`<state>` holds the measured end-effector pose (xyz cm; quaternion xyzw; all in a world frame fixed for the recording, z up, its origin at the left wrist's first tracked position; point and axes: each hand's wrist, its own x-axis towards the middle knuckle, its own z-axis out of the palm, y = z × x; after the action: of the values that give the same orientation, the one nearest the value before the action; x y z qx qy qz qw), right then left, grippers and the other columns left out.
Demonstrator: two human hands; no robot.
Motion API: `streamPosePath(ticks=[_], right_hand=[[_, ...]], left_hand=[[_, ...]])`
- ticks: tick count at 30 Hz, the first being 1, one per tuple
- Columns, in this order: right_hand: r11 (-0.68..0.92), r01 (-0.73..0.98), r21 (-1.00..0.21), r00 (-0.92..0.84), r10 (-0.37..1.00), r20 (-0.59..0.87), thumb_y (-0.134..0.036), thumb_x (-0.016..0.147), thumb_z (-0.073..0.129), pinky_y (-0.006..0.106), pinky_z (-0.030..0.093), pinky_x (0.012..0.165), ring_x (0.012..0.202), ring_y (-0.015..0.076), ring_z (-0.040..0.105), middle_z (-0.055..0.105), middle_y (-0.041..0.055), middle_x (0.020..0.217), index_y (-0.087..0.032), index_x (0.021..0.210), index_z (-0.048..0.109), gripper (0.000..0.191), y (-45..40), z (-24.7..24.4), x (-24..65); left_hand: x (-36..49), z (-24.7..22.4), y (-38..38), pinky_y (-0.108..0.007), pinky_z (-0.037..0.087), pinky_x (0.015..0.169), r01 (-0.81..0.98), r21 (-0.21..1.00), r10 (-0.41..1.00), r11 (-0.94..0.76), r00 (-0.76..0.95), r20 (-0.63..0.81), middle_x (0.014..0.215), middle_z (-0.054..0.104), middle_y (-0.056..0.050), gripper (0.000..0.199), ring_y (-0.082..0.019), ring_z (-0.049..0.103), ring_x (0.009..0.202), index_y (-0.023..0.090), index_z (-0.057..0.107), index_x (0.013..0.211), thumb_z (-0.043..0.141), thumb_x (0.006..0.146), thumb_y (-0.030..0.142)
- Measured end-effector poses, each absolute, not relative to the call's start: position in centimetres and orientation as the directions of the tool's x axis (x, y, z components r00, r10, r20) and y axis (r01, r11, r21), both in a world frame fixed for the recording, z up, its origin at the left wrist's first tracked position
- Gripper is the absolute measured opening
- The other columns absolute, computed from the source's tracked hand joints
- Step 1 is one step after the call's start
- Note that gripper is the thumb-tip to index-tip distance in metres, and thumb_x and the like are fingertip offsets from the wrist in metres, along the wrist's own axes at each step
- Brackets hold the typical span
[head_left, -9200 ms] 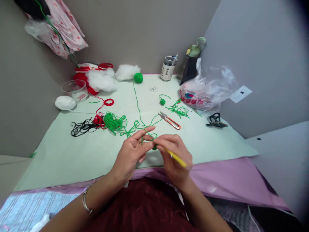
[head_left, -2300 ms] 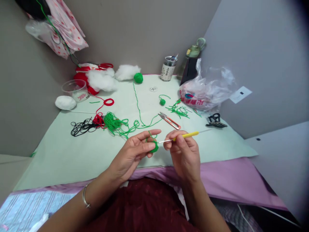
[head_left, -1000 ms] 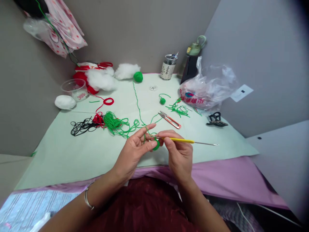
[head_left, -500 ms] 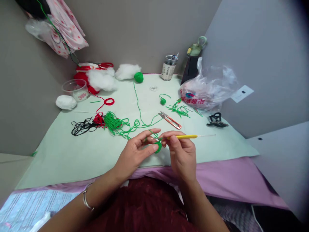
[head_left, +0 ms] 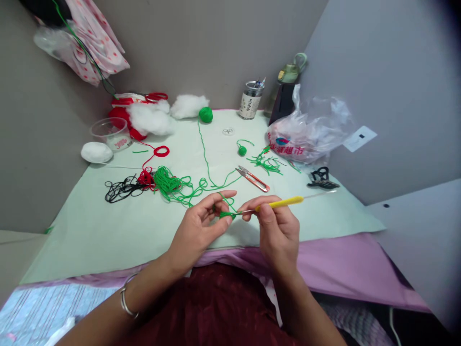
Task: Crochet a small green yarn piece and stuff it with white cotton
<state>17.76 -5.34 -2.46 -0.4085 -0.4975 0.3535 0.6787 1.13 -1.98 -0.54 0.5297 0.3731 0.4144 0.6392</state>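
A small green crocheted piece (head_left: 227, 215) is pinched between the thumb and fingers of my left hand (head_left: 201, 226), with green yarn running over its raised forefinger. My right hand (head_left: 278, 229) grips the yellow handle of a crochet hook (head_left: 284, 203). The hook's metal tip points left and meets the right edge of the green piece. Stitches at the tip are too small to make out. Loose green yarn (head_left: 167, 181) lies beyond my left hand, and orange-handled thread snips (head_left: 254, 179) lie beyond my right hand.
Black yarn (head_left: 124, 188), a red yarn ring (head_left: 162, 151) and a clear tub (head_left: 118, 139) are at the left. Behind are white stuffing (head_left: 189, 106), a green ball (head_left: 205, 115) and a pen jar (head_left: 251, 102). A plastic bag (head_left: 306, 134) and black claw clip (head_left: 323, 179) are at the right.
My right hand has shifted slightly right, and the hook now slants, its handle end higher. The green piece has turned from a visible round face to nearly edge-on.
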Motion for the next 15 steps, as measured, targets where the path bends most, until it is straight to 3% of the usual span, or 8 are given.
streamPosePath(ticks=[3,8,10,12,13,15], right_hand=[[0.483,0.174,-0.858,0.226,0.828,0.513,-0.019,0.106,0.054,0.027,0.056,0.075,0.079,0.0127,0.068,0.075,0.0011,0.092,-0.024,0.102,0.073,0.02,-5.8,-2.1,17.7],[0.657,0.504,-0.56,0.031,0.635,0.772,-0.009,0.103,0.052,0.032,0.058,0.076,0.085,0.0174,0.07,0.074,0.0047,0.093,-0.022,0.115,0.069,0.025,-6.0,-2.2,17.4],[0.661,0.619,-0.424,-0.033,0.562,0.827,-0.007,0.1,0.056,0.032,0.06,0.075,0.088,0.0188,0.071,0.075,0.0066,0.096,-0.022,0.119,0.069,0.028,-5.9,-2.9,17.1],[0.636,0.696,-0.334,-0.056,0.512,0.857,-0.006,0.097,0.061,0.032,0.06,0.075,0.093,0.0199,0.072,0.074,0.0081,0.102,-0.024,0.123,0.072,0.033,-5.8,-3.7,17.0],[0.634,0.694,-0.341,-0.042,0.508,0.86,-0.007,0.097,0.063,0.032,0.061,0.075,0.095,0.0202,0.072,0.074,0.0083,0.105,-0.025,0.123,0.073,0.034,-5.7,-3.9,17.0],[0.639,0.595,-0.488,0.071,0.563,0.824,-0.009,0.098,0.062,0.033,0.06,0.075,0.093,0.0196,0.072,0.074,0.007,0.104,-0.027,0.12,0.074,0.031,-5.7,-3.9,17.0]], left_hand=[[1.3,-0.6,-2.1,-0.028,0.047,0.093,-0.102,0.993,0.939,0.064,0.343,-0.025,0.092,0.063,0.0,0.037,-0.016,0.063,0.095,0.023,0.076,0.124,0.076,0.087,0.02],[1.8,-0.8,-2.5,-0.028,0.047,0.096,-0.096,0.995,0.969,-0.02,0.245,0.043,0.088,0.065,0.001,0.039,-0.016,0.063,0.091,0.023,0.077,0.123,0.078,0.084,0.018],[2.1,-0.7,-2.5,-0.028,0.048,0.094,-0.156,0.987,0.969,0.039,0.245,0.001,0.085,0.065,0.001,0.046,-0.015,0.063,0.089,0.022,0.075,0.128,0.08,0.082,0.018],[2.2,-0.6,-2.4,-0.027,0.049,0.088,-0.27,0.939,0.939,0.213,0.323,-0.12,0.084,0.066,0.001,0.054,-0.015,0.063,0.086,0.021,0.073,0.133,0.084,0.08,0.021],[2.2,-0.6,-2.3,-0.027,0.05,0.085,-0.327,0.889,0.906,0.321,0.38,-0.187,0.084,0.067,0.0,0.056,-0.015,0.063,0.083,0.02,0.073,0.134,0.085,0.079,0.023],[2.0,-0.5,-1.9,-0.025,0.05,0.081,-0.404,0.779,0.842,0.479,0.464,-0.277,0.086,0.068,-0.001,0.053,-0.013,0.061,0.079,0.018,0.076,0.128,0.088,0.077,0.026]])
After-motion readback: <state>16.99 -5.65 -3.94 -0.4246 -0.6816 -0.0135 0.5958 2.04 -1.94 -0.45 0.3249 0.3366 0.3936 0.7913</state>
